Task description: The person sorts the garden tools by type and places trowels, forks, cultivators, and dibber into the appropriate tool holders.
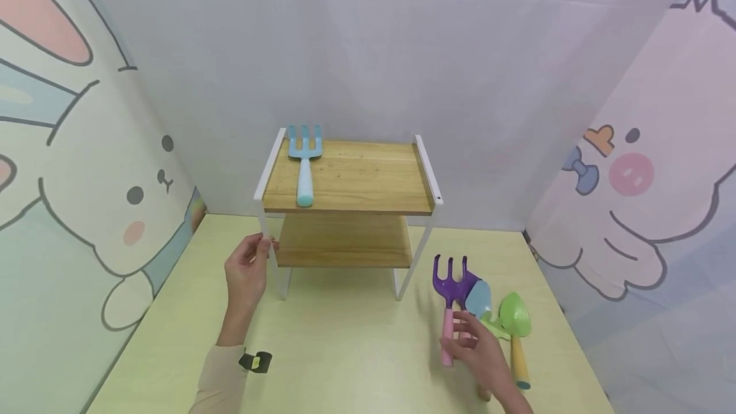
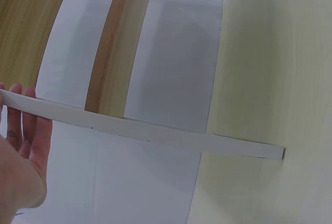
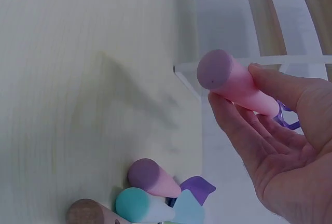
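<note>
My right hand (image 1: 480,351) pinches the pink handle of a purple toy garden fork (image 1: 448,287) between thumb and fingers. In the right wrist view that handle (image 3: 239,84) is lifted above the table, its butt end facing the camera. My left hand (image 1: 248,271) holds the left front white post of a two-tier shelf (image 1: 345,238); in the left wrist view its fingers curl behind the post (image 2: 155,133). A light blue garden fork (image 1: 305,171) lies at the left of the shelf's top board, tines towards the back.
Right of the shelf, several more garden tools lie grouped on the table (image 1: 339,350): a green trowel (image 1: 515,315) with a yellow handle, a light blue trowel (image 1: 479,299), a green tool (image 1: 496,326) and another purple tool (image 1: 473,278). Cartoon-printed curtains (image 1: 368,50) enclose the table's back and sides.
</note>
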Motion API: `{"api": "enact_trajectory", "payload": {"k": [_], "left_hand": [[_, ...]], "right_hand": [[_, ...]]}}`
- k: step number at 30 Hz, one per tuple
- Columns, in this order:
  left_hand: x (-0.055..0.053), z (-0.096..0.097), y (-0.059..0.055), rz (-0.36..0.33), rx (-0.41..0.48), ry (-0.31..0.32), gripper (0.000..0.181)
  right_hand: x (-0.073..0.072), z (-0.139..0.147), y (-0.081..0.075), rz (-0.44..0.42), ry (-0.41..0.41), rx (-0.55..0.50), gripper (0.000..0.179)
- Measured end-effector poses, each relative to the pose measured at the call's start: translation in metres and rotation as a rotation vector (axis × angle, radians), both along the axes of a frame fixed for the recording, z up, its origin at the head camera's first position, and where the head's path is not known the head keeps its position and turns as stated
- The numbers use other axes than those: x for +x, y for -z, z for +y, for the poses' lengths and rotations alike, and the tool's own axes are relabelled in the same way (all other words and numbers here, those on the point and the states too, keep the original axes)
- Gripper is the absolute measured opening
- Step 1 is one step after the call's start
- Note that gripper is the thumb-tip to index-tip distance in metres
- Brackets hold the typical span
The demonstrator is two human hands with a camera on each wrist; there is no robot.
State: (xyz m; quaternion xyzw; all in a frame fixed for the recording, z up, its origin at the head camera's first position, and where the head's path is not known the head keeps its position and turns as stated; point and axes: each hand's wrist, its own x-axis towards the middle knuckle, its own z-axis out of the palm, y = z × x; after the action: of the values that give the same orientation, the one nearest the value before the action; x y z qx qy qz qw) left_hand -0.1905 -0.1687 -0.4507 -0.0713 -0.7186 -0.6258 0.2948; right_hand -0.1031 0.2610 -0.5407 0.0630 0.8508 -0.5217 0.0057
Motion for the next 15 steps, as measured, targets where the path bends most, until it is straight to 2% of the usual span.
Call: {"api": "enact_trajectory", "payload": {"k": [10,15], "left_hand": [[0.001,0.001,-0.001,-0.014,-0.002,-0.009,0.015],[0.002,0.002,-0.002,-0.021,-0.004,-0.015,0.015]], "right_hand": [[0.003,-0.005,-0.020,0.006,0.015,0.057,0.059],[0.006,-0.010,-0.034,0.057,-0.005,0.077,0.059]]}}
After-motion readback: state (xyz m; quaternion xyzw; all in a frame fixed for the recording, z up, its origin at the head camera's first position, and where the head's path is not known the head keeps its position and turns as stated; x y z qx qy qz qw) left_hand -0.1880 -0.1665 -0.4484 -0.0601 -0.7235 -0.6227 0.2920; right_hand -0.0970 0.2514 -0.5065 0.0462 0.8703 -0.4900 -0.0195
